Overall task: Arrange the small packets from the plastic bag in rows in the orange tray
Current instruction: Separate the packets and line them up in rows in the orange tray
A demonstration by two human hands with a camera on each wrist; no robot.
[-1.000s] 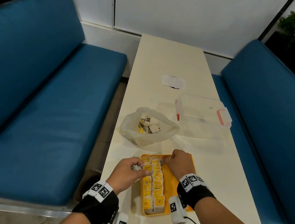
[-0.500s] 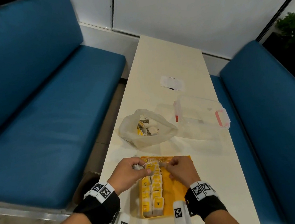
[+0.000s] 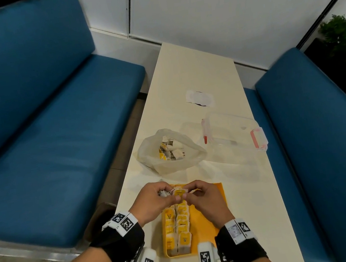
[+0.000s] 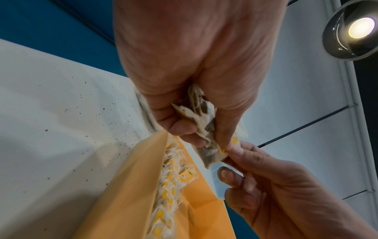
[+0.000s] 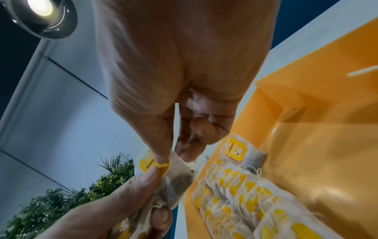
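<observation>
The orange tray (image 3: 208,213) lies at the near end of the table, with two rows of small yellow-tagged packets (image 3: 179,228) along its left side. Both hands meet over its far end. My left hand (image 3: 156,198) grips a bunch of packets (image 4: 202,116) in its curled fingers. My right hand (image 3: 202,197) pinches one packet (image 5: 178,171) of that bunch between thumb and forefinger; its yellow tag (image 3: 179,192) shows between the hands. The left thumb (image 5: 143,182) still presses on this packet. The plastic bag (image 3: 170,150) lies open beyond the tray, with more packets inside.
A clear lidded box (image 3: 233,134) with pink latches stands right of the bag. A white paper scrap (image 3: 199,98) lies farther back. Blue benches (image 3: 49,146) flank the narrow table on both sides. The tray's right half (image 5: 327,145) is bare.
My right hand left the far end of the packet rows and came up to the left hand. It now pinches a packet from the bunch that the left hand holds.
</observation>
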